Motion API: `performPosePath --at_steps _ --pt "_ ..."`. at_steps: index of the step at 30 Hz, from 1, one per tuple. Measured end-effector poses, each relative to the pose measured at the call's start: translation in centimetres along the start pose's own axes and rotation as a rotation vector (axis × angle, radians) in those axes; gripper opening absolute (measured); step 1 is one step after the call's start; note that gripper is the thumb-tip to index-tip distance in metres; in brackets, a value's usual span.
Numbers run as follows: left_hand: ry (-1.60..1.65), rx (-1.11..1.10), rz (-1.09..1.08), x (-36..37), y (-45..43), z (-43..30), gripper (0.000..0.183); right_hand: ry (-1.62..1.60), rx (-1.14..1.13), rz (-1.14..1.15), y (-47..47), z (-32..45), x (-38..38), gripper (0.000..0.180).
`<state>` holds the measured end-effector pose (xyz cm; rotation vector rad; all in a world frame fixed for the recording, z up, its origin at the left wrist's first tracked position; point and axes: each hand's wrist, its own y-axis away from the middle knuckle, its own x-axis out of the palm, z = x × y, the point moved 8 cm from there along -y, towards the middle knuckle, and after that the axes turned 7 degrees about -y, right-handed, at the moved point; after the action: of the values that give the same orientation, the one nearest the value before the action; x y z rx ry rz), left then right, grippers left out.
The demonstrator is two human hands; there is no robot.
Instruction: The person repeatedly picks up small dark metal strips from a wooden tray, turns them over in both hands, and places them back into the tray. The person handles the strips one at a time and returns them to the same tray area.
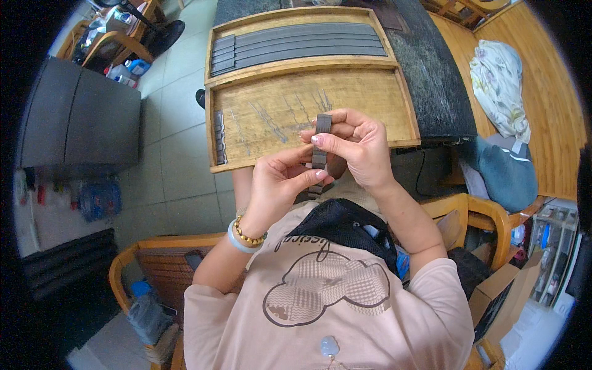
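Both hands hold one dark, segmented flat strip, possibly a metal band, over the near edge of a wooden tray. My right hand pinches its upper part between thumb and fingers. Lower down, my left hand grips the same strip between thumb and fingers. Several thin, wire-like pieces lie spread on the tray's floor. Short dark segments line its left end. In the adjoining upper tray, long grey strips lie in parallel rows, with shorter ones at the left.
The trays rest on a dark, worn table. A wooden armchair surrounds the seated person, with an open cardboard box at the right. A grey cabinet stands at the left. A black mesh item lies on the lap.
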<state>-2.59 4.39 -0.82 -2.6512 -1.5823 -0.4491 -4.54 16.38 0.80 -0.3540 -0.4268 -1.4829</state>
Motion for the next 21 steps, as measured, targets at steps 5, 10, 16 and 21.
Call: performPosePath --at_steps 5,10,16,21 --pt "0.011 -0.078 0.006 -0.12 0.64 0.02 0.034 0.003 0.045 0.013 0.4 0.12 0.35 0.021" --pt "0.119 -0.185 0.017 -0.07 1.05 0.4 0.036 -0.026 0.034 0.014 0.48 0.2 0.64 0.02" --pt "0.172 -0.215 0.025 -0.12 1.08 0.72 0.037 -0.008 0.062 0.018 0.52 0.1 0.48 0.019" --pt "0.175 -0.214 0.035 -0.03 1.07 0.79 0.036 -0.001 0.052 0.016 0.49 0.22 0.45 0.019"
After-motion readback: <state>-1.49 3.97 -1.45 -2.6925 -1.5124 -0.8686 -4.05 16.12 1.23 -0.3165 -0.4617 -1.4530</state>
